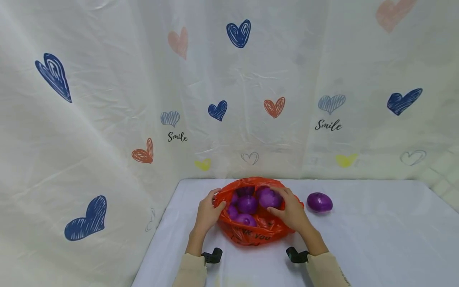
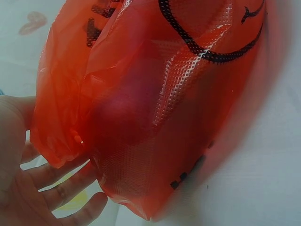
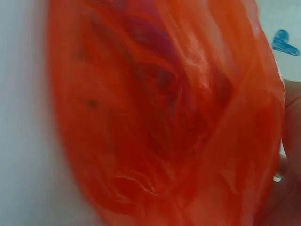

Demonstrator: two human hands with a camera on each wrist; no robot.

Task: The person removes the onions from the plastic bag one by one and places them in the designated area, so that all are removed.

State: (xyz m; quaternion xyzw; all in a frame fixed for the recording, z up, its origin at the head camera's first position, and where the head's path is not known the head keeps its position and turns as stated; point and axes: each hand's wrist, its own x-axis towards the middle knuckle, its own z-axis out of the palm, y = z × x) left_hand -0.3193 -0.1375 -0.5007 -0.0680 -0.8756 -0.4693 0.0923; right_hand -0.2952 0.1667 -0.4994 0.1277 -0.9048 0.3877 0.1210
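Sleeves [image 1: 324, 271] nearest; left hand [image 1: 208, 213] pinching bag [image 1: 251, 231] rim, right hand [image 1: 292, 211] gripping onion [image 1: 269, 198]. Better keep rim wide, lift slow.

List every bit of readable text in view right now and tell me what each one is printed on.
"Smile": black script on the heart-print backdrop cloth, left of centre.
"Smile": the same cloth, right of centre.
"...NK YOU": black print on the front of the orange plastic bag; the first letters are lost in a fold.
Left wrist view: black marks on the bag, too close and creased to read.
Right wrist view: nothing legible.
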